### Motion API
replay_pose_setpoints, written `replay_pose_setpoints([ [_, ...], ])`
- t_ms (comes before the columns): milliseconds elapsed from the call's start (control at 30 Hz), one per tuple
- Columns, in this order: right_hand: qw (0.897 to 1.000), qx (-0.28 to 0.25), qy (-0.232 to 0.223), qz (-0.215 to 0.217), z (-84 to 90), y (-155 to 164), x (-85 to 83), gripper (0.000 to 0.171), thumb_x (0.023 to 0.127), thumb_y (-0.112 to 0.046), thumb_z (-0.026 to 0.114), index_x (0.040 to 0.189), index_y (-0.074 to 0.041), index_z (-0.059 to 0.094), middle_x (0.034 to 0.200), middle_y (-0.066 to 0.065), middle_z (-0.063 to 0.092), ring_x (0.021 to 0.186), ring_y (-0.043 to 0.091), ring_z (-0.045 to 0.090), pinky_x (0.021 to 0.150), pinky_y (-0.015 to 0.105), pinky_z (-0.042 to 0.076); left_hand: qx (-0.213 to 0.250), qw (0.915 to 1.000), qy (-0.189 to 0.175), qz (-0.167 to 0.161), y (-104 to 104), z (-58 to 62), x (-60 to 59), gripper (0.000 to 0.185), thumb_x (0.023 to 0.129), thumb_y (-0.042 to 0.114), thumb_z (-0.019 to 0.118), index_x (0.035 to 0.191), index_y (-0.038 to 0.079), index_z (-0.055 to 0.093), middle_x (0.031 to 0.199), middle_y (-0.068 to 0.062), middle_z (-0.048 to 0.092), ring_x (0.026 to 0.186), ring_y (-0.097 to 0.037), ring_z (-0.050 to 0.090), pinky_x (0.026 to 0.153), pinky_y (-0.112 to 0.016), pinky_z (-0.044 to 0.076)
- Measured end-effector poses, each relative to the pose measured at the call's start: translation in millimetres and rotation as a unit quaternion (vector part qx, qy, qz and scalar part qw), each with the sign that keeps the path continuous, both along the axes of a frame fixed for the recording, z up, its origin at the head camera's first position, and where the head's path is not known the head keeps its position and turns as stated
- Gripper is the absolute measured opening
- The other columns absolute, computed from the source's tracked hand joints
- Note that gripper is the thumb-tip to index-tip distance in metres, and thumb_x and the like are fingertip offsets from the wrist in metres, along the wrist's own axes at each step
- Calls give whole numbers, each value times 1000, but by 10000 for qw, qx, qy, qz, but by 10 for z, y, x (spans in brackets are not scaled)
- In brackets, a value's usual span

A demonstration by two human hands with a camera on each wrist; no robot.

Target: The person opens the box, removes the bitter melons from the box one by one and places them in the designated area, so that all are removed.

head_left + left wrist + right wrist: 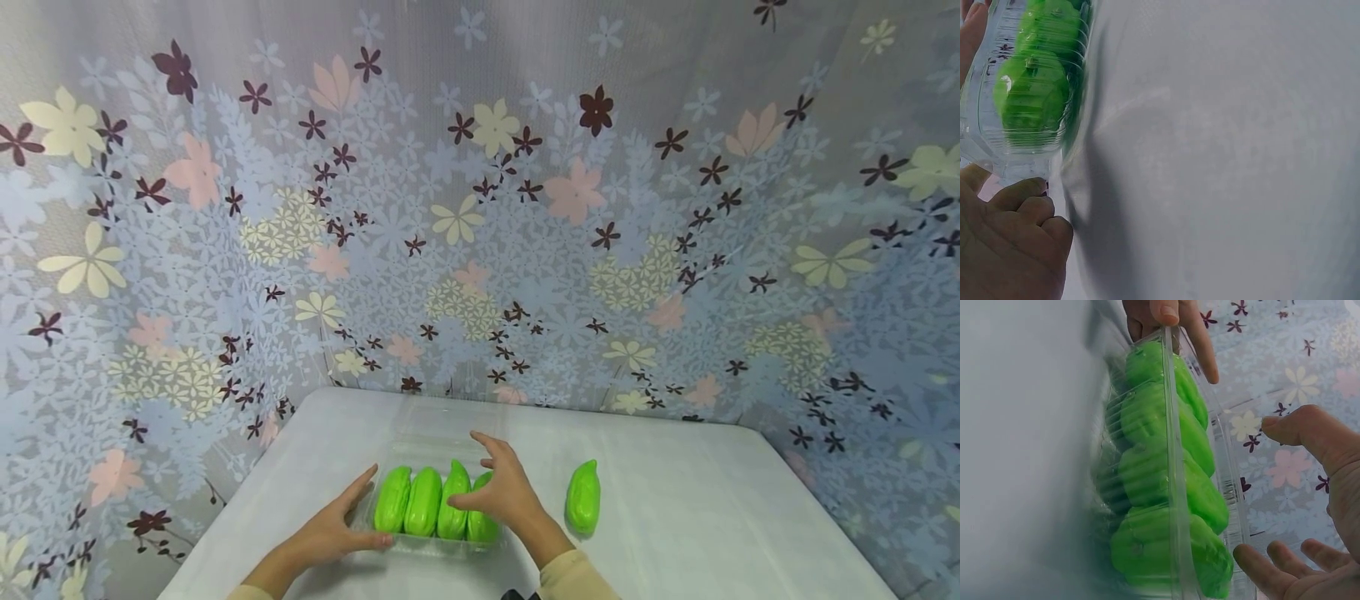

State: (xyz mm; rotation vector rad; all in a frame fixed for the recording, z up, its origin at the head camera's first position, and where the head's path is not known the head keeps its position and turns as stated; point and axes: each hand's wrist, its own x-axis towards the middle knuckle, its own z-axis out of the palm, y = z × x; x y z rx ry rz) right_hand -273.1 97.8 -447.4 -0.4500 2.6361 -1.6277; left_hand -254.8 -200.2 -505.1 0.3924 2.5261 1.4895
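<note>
A clear plastic box [442,546] with its lid [442,421] folded back holds a row of several glossy green gourd-like pieces [423,502], packed side by side. My left hand [327,529] grips the box's left end, thumb at the front rim and fingers toward the back. In the right wrist view that left hand [1169,315] straddles the far end of the box. Over the right end hovers my right hand [506,492], fingers spread and holding nothing, partly covering the rightmost piece. The right wrist view shows its thumb and fingers [1266,569] beside the box.
One more green gourd-like piece [582,497] lies on the white-covered table [697,517], right of the box. A floral curtain [465,250] hangs behind the table and along its sides.
</note>
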Motion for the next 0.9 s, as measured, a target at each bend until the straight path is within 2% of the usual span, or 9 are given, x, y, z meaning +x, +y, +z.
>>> replay_pose_setpoints([
  [300,9999,49,39,125,-9,-44,17,93,72,-20,94,151,-13,45,153,21,35,127,47,49,87,54,56,-71,9999,87,29,-3,3,5,112,79,32,88,163,12,16,157,-33,25,146,-49,21,117,-57,24],
  [633,9999,20,11,158,-48,-88,2,93,71,-17,94,151,-12,45,153,22,33,127,49,47,89,55,56,-1,10000,-53,49,17,3,8,113,79,35,87,163,13,15,158,-33,23,147,-49,17,117,-58,20],
  [900,9970,664,23,401,-86,-150,-55,103,68,-29,96,153,-11,41,154,20,33,131,46,43,98,61,48,16,10000,-72,29,13,-6,2,112,80,34,87,163,13,15,159,-33,22,147,-49,17,117,-58,20],
])
